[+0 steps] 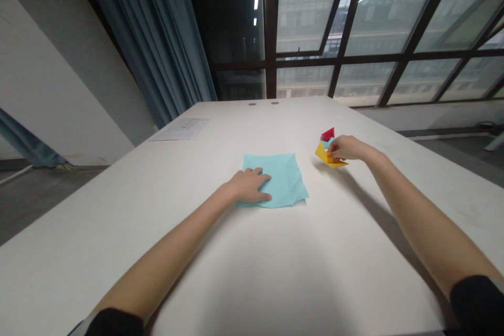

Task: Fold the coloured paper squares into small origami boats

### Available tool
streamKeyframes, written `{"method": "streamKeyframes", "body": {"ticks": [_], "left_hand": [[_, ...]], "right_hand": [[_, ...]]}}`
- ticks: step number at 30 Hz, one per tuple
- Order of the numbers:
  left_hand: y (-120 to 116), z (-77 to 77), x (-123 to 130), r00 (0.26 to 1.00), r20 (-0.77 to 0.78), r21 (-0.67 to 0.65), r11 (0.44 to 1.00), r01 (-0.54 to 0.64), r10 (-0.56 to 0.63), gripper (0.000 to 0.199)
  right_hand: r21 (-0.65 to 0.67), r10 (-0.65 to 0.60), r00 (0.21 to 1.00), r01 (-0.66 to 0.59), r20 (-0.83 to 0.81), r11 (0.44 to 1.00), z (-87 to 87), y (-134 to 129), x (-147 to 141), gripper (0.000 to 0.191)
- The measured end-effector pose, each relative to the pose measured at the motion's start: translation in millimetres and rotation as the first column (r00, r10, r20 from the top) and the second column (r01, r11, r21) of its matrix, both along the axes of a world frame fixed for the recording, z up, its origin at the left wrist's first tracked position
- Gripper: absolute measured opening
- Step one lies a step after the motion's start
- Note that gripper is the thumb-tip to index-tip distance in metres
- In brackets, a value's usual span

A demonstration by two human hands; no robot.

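A creased light-blue sheet of paper [283,181] lies unfolded on the white table. My left hand [252,185] rests on its left part, fingers spread. Farther right, my right hand [344,148] pinches a yellow folded paper boat [323,155], its fingers covering the boat's middle. The boat casts a shadow on the table; whether it touches the surface I cannot tell. Just behind it are a red folded paper piece [328,134] and a small light-blue folded piece [326,143], both partly hidden.
The white table [220,273] reaches toward the windows [311,10]. A printed sheet [183,128] lies at its far left edge. Two dark round grommets [252,104] sit near the far edge. A blue curtain [149,37] hangs at the back left.
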State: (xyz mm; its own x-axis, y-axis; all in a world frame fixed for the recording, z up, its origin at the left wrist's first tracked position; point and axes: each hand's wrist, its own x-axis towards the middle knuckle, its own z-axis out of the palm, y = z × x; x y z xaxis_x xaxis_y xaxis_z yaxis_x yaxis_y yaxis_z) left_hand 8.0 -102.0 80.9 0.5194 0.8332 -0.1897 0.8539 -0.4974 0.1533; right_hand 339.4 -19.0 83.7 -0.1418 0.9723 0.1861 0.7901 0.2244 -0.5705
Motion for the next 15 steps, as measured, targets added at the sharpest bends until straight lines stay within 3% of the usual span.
{"method": "streamKeyframes", "body": {"ticks": [3,7,11,15], "left_hand": [[0.0,2.6,9.8,0.968,0.246,0.065,0.996,-0.057,0.04,0.059],[-2.3,5.4,31.4,0.806,0.587,0.001,0.995,-0.096,0.077,0.063],[-7.1,8.3,46.7,0.705,0.706,-0.006,0.996,-0.086,0.065,0.056],[-4.7,7.2,47.8,0.631,0.773,-0.015,0.996,-0.083,0.064,0.039]], "right_hand": [[-0.217,0.141,0.99,-0.133,0.02,0.967,15.7,-17.8,-31.4,0.006],[-0.276,0.285,0.959,-0.275,-0.006,0.921,26.1,-41.5,-67.8,0.007],[-0.269,0.34,0.924,-0.377,-0.174,0.886,25.7,-56.0,-87.0,0.011],[-0.303,0.31,0.874,-0.432,-0.374,0.85,28.9,-61.8,-92.1,0.017]]}}
